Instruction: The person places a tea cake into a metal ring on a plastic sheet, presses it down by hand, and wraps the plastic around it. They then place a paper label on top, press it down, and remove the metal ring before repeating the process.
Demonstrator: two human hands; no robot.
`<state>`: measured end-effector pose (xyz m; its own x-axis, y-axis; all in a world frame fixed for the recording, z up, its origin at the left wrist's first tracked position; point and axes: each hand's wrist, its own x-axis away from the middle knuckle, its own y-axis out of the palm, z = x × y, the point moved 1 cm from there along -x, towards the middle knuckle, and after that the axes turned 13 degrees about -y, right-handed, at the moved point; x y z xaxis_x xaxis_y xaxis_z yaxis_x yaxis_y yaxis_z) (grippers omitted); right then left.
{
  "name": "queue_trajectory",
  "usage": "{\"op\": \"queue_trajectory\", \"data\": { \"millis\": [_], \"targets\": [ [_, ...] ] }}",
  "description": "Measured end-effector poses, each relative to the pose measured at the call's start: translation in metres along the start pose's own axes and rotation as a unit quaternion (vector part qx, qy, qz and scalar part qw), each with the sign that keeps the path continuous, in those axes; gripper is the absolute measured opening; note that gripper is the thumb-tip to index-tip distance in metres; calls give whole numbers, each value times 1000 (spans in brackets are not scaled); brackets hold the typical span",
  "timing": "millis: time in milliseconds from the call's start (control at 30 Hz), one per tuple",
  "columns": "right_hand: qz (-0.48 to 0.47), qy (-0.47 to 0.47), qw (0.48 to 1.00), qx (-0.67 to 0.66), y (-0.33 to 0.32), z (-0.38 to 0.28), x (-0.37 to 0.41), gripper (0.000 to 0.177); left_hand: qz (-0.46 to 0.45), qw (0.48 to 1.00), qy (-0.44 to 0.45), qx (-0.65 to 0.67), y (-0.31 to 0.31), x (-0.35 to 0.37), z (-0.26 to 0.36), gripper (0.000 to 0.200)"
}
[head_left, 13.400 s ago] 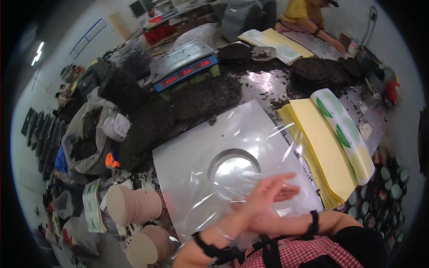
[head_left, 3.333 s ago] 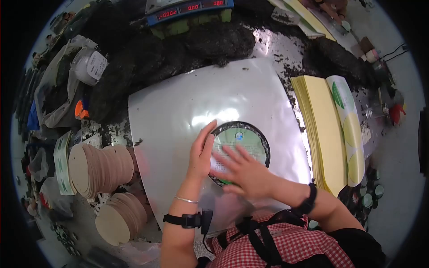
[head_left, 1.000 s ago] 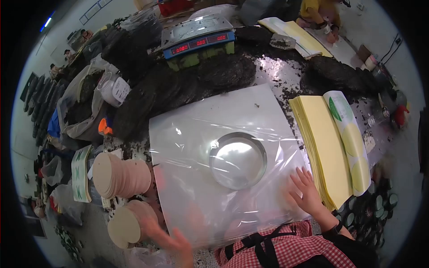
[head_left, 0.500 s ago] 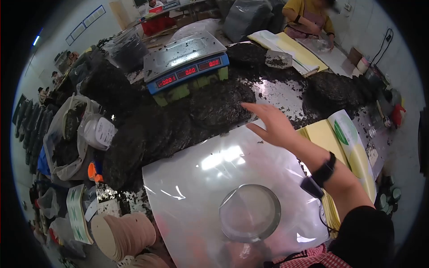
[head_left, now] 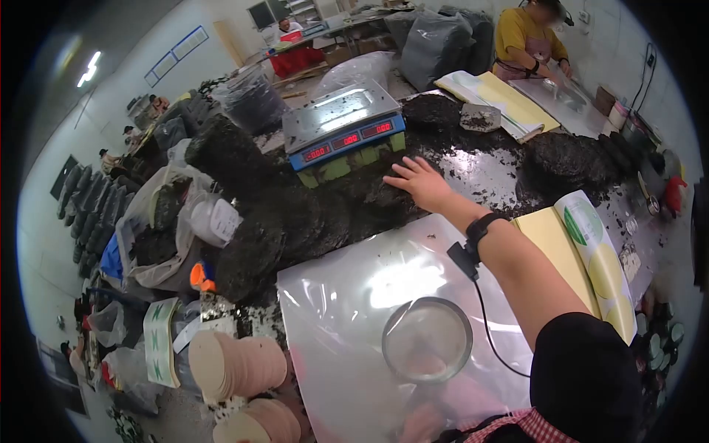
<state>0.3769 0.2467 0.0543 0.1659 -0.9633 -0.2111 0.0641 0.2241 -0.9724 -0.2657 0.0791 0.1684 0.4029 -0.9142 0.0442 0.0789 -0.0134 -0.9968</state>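
My right hand [head_left: 421, 184] reaches forward with its fingers spread and nothing in them. Its fingertips overlap a dark, flaky round cake [head_left: 377, 193] that looks like dried seaweed, just in front of the digital scale [head_left: 343, 122]. More of these cakes [head_left: 251, 255] lean in a row to the left. Nearer to me, a large clear plastic sheet [head_left: 332, 317] covers the table. A round, shallow ring-shaped rim [head_left: 468, 347] shows on it, under my forearm's left side. My left hand is out of view.
Stacked tan round discs [head_left: 244, 365] stand at lower left. A plastic bag [head_left: 151, 255] of dark material, a white tub [head_left: 214, 220] and an orange tape dispenser [head_left: 201, 277] lie left. Yellow paper sheets [head_left: 550, 247] are right. Another person [head_left: 521, 40] works at the back right.
My right hand has moved forward over the dark cakes, and its fingers have spread wider. The camera view has shifted, so the scale and table appear further right.
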Motion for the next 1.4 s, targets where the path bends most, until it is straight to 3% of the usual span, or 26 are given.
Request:
{"op": "queue_trajectory", "data": {
  "millis": [100,233,267,300,333,400,433,467,533,567,633,733,767,833,867,900,967,1033,1067,1133,1200,1267,1367,1400],
  "targets": [
    [116,-80,988,59,-61,-16,24,76,-34,998,43,-23,3,8,-3,56],
    [153,-134,978,54,-150,-46,75,82,-28,999,33,-32,18,6,-39,40],
    [166,-135,975,57,-170,-55,91,83,152,983,101,33,20,1,-60,38],
    [179,-132,973,60,-187,-65,109,84,325,926,167,98,17,1,-74,36],
    [178,-128,974,58,-201,-75,128,84,324,926,171,96,10,9,-66,36],
    [227,-102,968,-19,-223,-98,161,82,429,865,199,166,-14,61,-9,36],
    [226,-107,968,-19,-229,-110,173,82,376,867,258,200,-26,106,49,34],
    [255,-83,961,-63,-233,-122,184,81,291,796,394,355,10,102,64,31],
    [298,-49,945,-126,-234,-147,201,80,196,791,501,291,51,128,144,33],
    [309,-38,939,-145,-233,-160,208,79,208,750,560,284,68,138,182,32],
    [300,-22,939,-168,-220,-184,220,79,115,754,606,224,130,145,218,22],
    [245,-17,959,-141,-178,-221,238,67,43,780,589,206,149,144,210,15],
    [219,-21,964,-152,-162,-233,243,63,60,790,554,254,149,138,201,16],
    [83,-32,983,-163,-121,-253,255,68,62,798,519,300,140,115,177,18],
    [10,-44,979,-201,-105,-257,259,69,-100,809,384,433,137,95,164,22],
    [-63,-58,967,-242,-95,-263,262,73,-254,775,219,535,133,86,153,27],
    [-122,-68,965,-224,-101,-260,256,88,-287,805,370,365,86,89,219,63],
    [-101,-73,943,-309,-105,-238,242,102,-182,811,540,128,102,82,251,106],
    [-125,-23,940,-317,-105,-228,228,108,-189,811,538,127,107,81,267,106],
    [-153,43,930,-332,-98,-224,200,115,-270,822,499,-46,121,87,288,136],
    [-311,32,925,-214,-80,-225,172,127,-276,829,483,-63,144,93,300,140],
    [-305,27,923,-233,-42,-226,175,129,-252,833,476,-125,173,92,303,144],
    [-328,36,909,-255,-46,-225,176,127,-245,840,465,-134,169,95,307,147],
    [-312,37,917,-244,-51,-230,181,118,-272,838,460,-112,150,98,305,130]
  ]
}}
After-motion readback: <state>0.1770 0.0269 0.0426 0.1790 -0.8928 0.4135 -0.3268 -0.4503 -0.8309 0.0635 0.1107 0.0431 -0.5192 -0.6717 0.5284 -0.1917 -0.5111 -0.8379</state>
